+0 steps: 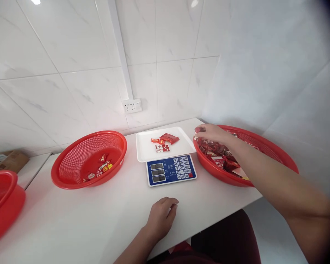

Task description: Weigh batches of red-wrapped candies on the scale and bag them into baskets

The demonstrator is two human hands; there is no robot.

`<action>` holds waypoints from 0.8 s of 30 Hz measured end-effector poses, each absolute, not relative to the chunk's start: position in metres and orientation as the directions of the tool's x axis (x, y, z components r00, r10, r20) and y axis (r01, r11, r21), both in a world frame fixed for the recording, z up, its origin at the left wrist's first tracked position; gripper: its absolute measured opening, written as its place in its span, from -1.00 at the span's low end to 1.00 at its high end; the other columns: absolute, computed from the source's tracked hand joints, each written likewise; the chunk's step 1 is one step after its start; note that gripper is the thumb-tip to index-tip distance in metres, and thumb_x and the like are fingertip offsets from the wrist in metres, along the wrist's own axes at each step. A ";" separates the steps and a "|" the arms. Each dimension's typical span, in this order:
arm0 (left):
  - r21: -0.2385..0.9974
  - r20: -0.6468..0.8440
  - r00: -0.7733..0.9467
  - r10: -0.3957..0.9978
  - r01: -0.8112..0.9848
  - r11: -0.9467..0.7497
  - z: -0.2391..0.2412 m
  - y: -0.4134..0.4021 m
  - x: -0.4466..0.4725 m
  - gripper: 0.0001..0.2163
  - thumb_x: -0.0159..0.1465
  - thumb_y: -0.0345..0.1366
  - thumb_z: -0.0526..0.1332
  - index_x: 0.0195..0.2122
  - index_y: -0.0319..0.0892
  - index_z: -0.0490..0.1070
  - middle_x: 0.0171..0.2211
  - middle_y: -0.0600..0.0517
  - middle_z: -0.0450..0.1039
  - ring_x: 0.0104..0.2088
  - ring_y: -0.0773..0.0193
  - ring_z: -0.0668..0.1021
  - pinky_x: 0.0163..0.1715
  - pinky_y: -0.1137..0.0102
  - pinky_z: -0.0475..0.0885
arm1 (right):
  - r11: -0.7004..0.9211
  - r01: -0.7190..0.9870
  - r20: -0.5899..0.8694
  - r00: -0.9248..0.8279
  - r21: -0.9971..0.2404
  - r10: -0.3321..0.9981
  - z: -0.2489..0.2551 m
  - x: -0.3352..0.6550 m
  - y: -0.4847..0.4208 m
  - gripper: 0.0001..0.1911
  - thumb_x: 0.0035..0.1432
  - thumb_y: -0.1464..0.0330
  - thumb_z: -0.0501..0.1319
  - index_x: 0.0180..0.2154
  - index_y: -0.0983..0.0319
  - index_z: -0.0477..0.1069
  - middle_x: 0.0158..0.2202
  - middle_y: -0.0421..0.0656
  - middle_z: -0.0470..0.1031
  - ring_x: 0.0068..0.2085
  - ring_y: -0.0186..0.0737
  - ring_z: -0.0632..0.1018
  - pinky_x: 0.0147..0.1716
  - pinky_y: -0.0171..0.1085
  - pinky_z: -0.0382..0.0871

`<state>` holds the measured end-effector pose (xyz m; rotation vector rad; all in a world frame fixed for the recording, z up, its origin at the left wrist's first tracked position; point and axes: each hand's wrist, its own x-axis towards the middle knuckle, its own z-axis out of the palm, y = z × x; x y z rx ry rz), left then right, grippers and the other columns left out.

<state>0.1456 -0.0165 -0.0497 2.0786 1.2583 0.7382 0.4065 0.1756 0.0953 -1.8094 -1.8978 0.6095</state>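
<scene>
My right hand (pixel 211 133) is above the left rim of a big red basket (pixel 275 154) full of small wrapped snacks. Its fingers are pinched on a small red-wrapped candy (pixel 199 129). Just left of it, the white tray (pixel 143 147) of a digital scale (pixel 170 170) carries a few red packets (pixel 169 138). In front of the scale my left hand (pixel 162 217) rests on the table, holding nothing, its fingers loosely bent and the thumb slightly apart.
A red perforated basket (pixel 71 157) with several wrapped pieces (pixel 103 167) stands left of the scale. Another red basket (pixel 5 209) is cut off at the left edge, with a cardboard box (pixel 12 161) behind it. A tiled wall with a socket (pixel 132 105) closes off the back.
</scene>
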 end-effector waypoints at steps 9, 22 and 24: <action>0.726 0.133 0.404 0.905 0.582 -0.366 -0.050 -0.016 0.145 -0.75 0.25 -0.36 -0.02 -0.15 -0.12 0.40 -0.24 0.01 0.49 -0.25 0.25 0.51 -0.24 0.37 0.43 | 0.057 0.473 0.003 -0.113 -0.879 0.994 0.060 0.339 0.199 -0.35 -0.01 0.08 0.22 0.07 0.24 0.22 -0.09 0.02 0.43 -0.11 -0.10 0.46 -0.13 -0.15 0.36; 0.779 0.147 0.382 0.912 0.524 -0.345 -0.053 -0.015 0.143 -0.78 0.25 -0.34 0.00 -0.16 -0.11 0.40 -0.24 0.00 0.48 -0.24 0.23 0.50 -0.21 0.33 0.41 | 0.215 0.697 0.251 -0.052 -0.684 0.967 0.055 0.383 0.190 -0.51 0.13 0.21 0.10 0.07 0.23 0.20 0.06 -0.03 0.33 0.06 -0.15 0.36 0.03 -0.18 0.22; 0.841 0.163 0.356 0.920 0.438 -0.318 -0.041 -0.015 0.141 -0.80 0.25 -0.31 0.04 -0.17 -0.13 0.39 -0.24 -0.02 0.47 -0.24 0.23 0.50 -0.19 0.32 0.41 | 0.156 0.833 0.238 -0.031 -0.530 0.971 0.050 0.417 0.187 -0.61 0.14 0.30 0.07 0.00 0.28 0.27 0.00 -0.02 0.39 0.00 -0.16 0.41 -0.02 -0.21 0.26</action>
